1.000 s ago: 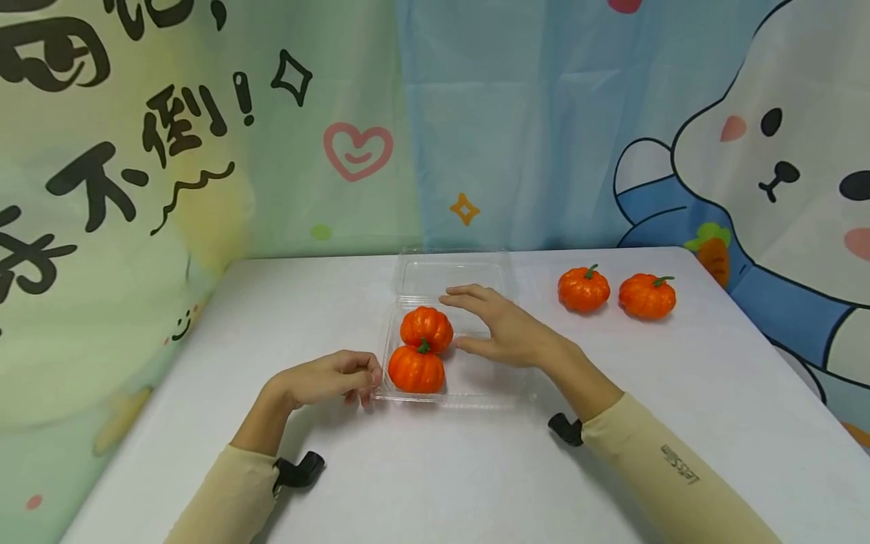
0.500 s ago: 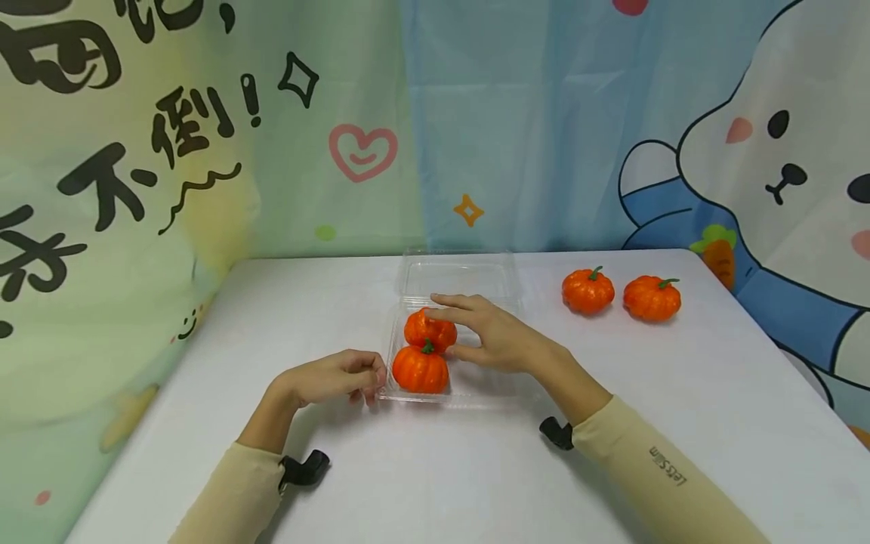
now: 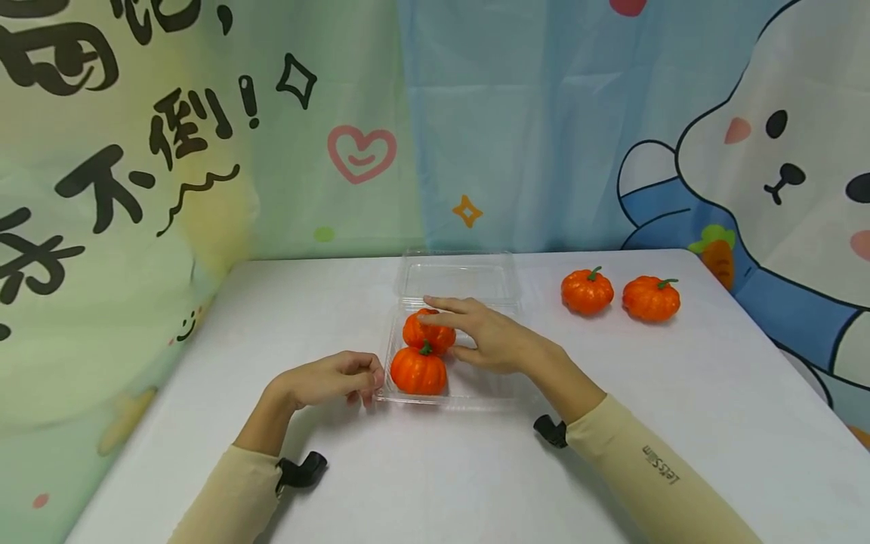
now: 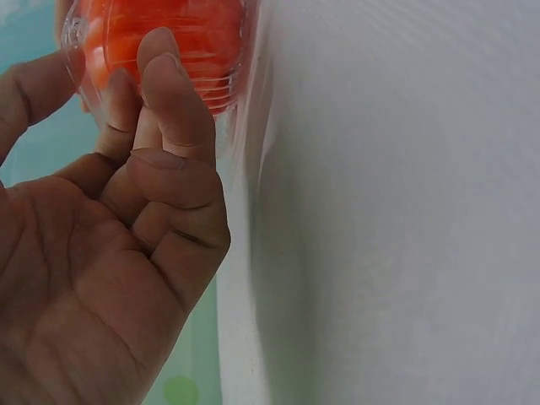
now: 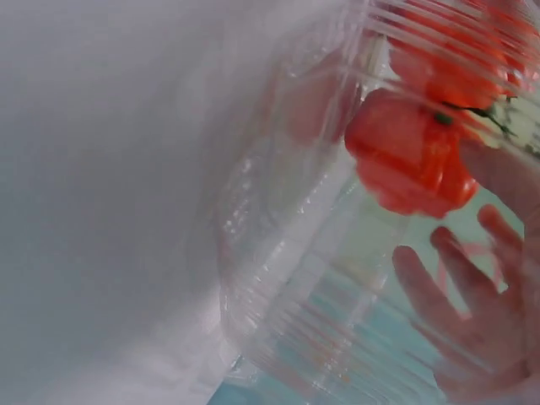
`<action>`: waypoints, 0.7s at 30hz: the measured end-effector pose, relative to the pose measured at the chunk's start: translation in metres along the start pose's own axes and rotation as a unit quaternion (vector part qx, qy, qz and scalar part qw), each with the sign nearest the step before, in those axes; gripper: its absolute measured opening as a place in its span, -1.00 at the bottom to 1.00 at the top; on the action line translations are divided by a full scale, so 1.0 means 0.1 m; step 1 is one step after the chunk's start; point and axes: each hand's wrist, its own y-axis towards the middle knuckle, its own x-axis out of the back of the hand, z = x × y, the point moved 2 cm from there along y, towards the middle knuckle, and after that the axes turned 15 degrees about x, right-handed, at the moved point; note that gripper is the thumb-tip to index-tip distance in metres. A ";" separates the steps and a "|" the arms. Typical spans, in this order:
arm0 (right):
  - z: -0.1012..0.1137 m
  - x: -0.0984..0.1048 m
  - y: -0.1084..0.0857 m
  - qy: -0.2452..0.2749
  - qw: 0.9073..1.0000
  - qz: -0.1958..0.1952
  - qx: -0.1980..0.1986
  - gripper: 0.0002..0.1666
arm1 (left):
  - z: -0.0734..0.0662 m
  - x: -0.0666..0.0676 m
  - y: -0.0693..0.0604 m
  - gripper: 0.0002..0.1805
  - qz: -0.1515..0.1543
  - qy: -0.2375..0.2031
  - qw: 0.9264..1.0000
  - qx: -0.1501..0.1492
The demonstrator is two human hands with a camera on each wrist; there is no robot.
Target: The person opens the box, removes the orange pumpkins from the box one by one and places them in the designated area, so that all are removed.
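Observation:
Two small orange pumpkins with green stems sit in the left half of a clear plastic clamshell container (image 3: 479,389). The front pumpkin (image 3: 418,372) touches the rear pumpkin (image 3: 427,332) behind it. My left hand (image 3: 336,378) grips the container's front left corner, fingers against its ridged wall (image 4: 224,89). My right hand (image 3: 492,336) is at the rear pumpkin, fingers spread over its top and far side, thumb at its right side. In the right wrist view those fingers (image 5: 451,274) stand apart from the pumpkin. Whether the thumb touches it I cannot tell.
The container's clear lid (image 3: 458,278) lies folded back toward the table's far edge. Two more pumpkins, one on the left (image 3: 587,291) and one on the right (image 3: 651,298), sit at the back right of the white table (image 3: 680,393). A printed curtain (image 3: 516,121) hangs behind.
My right hand has moved left and slightly down, from beside the rear pumpkin to over it. My left hand keeps its place at the container's corner, and the pumpkins stay put.

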 end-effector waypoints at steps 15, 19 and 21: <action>-0.01 -0.07 -0.04 -0.014 1.000 0.020 -0.017 -0.25 | -0.03 -0.01 0.00 -0.79 0.001 -0.001 1.000 0.004; 0.00 -0.07 -0.03 -0.011 1.000 -0.001 -0.006 -0.26 | -0.02 -0.01 0.00 -0.81 -0.002 0.002 1.000 0.003; 0.00 -0.07 -0.02 -0.010 1.000 -0.010 -0.007 -0.27 | -0.02 -0.02 0.01 -0.81 -0.001 0.000 1.000 0.004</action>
